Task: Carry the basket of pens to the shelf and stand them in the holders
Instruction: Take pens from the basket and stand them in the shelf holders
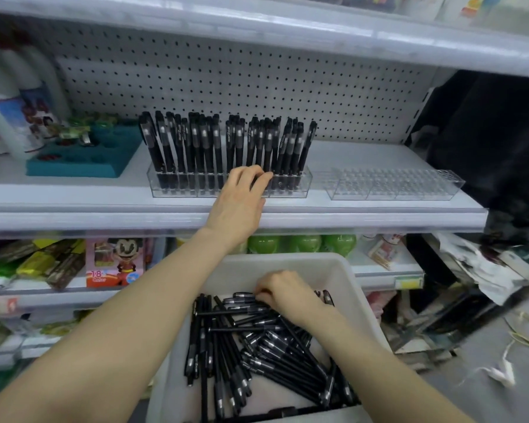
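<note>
A white plastic basket [287, 262] below the shelf holds several loose black pens [257, 346]. On the white shelf [364, 206] stands a clear holder [290, 189] filled with several upright black pens [202, 145]. To its right a second clear holder [394, 184] has nothing in it. My left hand [242, 196] reaches up to the front of the filled holder, its fingertips on the pens there; whether it grips one is hidden. Down in the basket, my right hand [284, 291] curls its fingers round pens at the far end of the pile.
A teal tray [83, 160] and white bottles [16, 96] sit at the shelf's left. A pegboard backs the shelf and another shelf hangs above. Toy boxes and green balls [300, 242] fill the shelf below. A dark gap and clutter lie to the right.
</note>
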